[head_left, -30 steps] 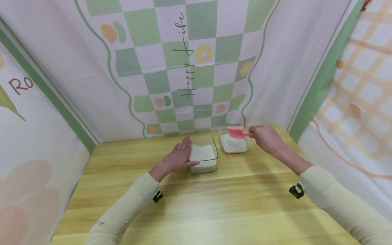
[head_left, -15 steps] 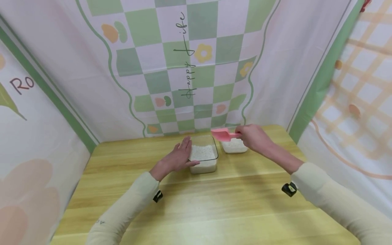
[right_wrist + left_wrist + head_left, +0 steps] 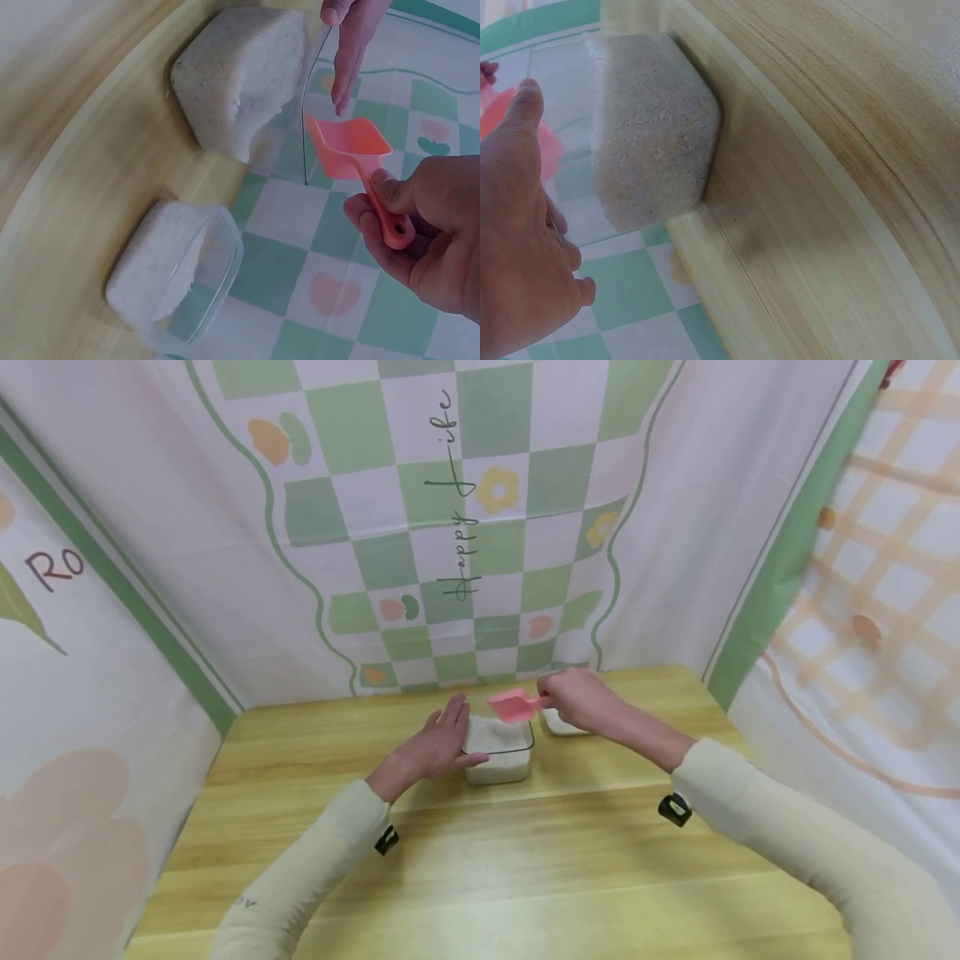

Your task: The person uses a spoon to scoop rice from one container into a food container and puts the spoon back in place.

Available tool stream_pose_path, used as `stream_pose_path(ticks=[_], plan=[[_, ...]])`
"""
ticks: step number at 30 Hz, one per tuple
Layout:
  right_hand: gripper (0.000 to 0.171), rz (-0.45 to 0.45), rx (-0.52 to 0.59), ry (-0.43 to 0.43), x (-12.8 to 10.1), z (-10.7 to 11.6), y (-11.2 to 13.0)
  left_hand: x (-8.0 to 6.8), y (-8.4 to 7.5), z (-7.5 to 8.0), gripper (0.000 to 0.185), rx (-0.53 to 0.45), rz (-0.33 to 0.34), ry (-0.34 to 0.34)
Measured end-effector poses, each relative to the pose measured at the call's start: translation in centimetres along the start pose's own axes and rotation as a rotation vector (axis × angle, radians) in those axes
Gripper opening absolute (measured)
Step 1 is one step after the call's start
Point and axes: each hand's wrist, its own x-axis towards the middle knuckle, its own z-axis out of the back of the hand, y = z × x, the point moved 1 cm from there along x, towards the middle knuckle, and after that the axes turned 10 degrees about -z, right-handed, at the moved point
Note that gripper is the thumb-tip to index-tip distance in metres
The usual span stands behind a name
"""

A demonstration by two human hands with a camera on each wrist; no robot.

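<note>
My right hand [image 3: 588, 702] grips the handle of a pink scoop [image 3: 512, 705]. The scoop's bowl is over the far right part of a square clear container [image 3: 501, 772] partly filled with white rice [image 3: 656, 127]. Against that container's left side rests my left hand [image 3: 433, 747], fingers straight, thumb along the near rim. In the right wrist view the scoop's bowl [image 3: 351, 146] is close to the thin dark rim, with its pink inner wall showing. A smaller clear plastic container [image 3: 225, 259] with white grains stands to the right, partly hidden by my right hand in the head view.
Both containers stand near the back of a wooden table [image 3: 480, 868]. A green-and-white checkered cloth [image 3: 495, 552] hangs right behind the table's back edge. More printed cloth [image 3: 847, 693] hangs along the right side.
My right hand has carried the scoop leftward from above the smaller container to above the larger one. The left hand and both containers have stayed in place.
</note>
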Motion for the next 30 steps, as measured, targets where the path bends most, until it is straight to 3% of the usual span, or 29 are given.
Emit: stream_pose_path(ticks=[10, 15, 18, 25, 30], plan=[[0.024, 0.039, 0.000, 0.084, 1.9, -0.7, 1.7, 0.0, 0.2, 0.1, 0.101, -0.009, -0.008, -0.003], [0.032, 0.088, -0.087, 0.071, 2.9, -1.2, 2.3, 0.1, 0.3, 0.0, 0.102, 0.009, -0.007, 0.009], [0.030, 0.118, -0.152, 0.057, 3.7, -2.1, 2.4, 0.1, 0.4, -0.1, 0.102, 0.021, -0.017, 0.006], [0.017, 0.155, -0.225, 0.115, 4.8, -3.4, 2.9, 0.2, 0.6, -0.2, 0.101, 0.032, -0.023, 0.002], [0.019, 0.153, -0.262, 0.115, 5.4, -3.7, 3.5, 0.3, 0.8, -0.2, 0.102, 0.040, -0.016, 0.007]])
